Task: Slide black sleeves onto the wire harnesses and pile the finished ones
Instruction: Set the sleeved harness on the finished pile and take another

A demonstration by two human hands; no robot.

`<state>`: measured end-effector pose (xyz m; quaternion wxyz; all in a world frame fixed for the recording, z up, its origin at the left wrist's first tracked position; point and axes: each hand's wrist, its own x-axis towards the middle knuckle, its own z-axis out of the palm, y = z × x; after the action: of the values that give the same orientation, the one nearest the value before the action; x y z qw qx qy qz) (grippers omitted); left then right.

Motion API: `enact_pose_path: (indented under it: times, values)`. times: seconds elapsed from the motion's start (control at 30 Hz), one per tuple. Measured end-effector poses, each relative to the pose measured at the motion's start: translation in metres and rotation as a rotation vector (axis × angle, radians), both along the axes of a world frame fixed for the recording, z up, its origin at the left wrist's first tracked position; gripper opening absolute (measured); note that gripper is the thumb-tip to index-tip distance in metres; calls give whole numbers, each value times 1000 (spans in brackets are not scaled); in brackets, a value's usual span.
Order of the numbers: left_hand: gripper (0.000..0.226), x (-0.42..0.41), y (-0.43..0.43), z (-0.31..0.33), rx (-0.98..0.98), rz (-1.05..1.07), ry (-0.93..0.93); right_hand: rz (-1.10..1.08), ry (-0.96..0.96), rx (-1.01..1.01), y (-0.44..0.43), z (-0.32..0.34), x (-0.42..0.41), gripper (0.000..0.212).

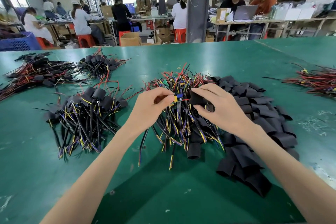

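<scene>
Centrally, the left hand (154, 104) pinches one wire harness (177, 98) by its small yellow-and-blue part, thumb and curled fingertips closed tight on it. Just beside it, the right hand (220, 105) grips a black sleeve (197, 99) between thumb and bent fingers. The sleeve's end sits right next to that part; whether they touch, I cannot tell.

Both hands hover over a heap of bare harnesses (181, 123), whose black, yellow and blue leads fan toward the person while red leads bristle away. Against the heap's right side lies a spread of loose sleeves (258, 114), flattened and overlapping on the green bench (200, 202). To the left, apart from the heap, stands a finished pile (94, 103) of harnesses wearing their sleeves. Farther back on the left are two more sleeved piles (99, 63) (36, 74). At the right edge lies a bundle of red and black wires (316, 82).

Beyond the bench, people sit on red stools (85, 39) at other worktops, with a blue crate (18, 42), cardboard boxes (130, 39) and a laptop (244, 12) among them.
</scene>
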<state>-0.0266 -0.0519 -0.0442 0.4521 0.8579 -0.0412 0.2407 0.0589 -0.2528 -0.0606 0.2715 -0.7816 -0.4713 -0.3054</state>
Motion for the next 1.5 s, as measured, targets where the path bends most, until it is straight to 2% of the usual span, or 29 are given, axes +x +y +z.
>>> enact_pose_path:
  times: [0.37,0.83,1.07,1.37,1.5]
  values:
    - [10,1,-4,-5,57,-36,-4,65,36,15,6,-3,-6,37]
    - [12,-3,-2,-2,233,-8,27,145,188,-65,3,0,-8,33]
    - [15,-4,-7,-4,91,12,67,145,133,-36,5,-2,-12,39]
    - [9,-4,-9,-2,33,-3,74,124,93,-41,6,-1,-14,33]
    - [12,-4,-8,-3,58,-10,97,137,166,-14,4,-2,-13,32]
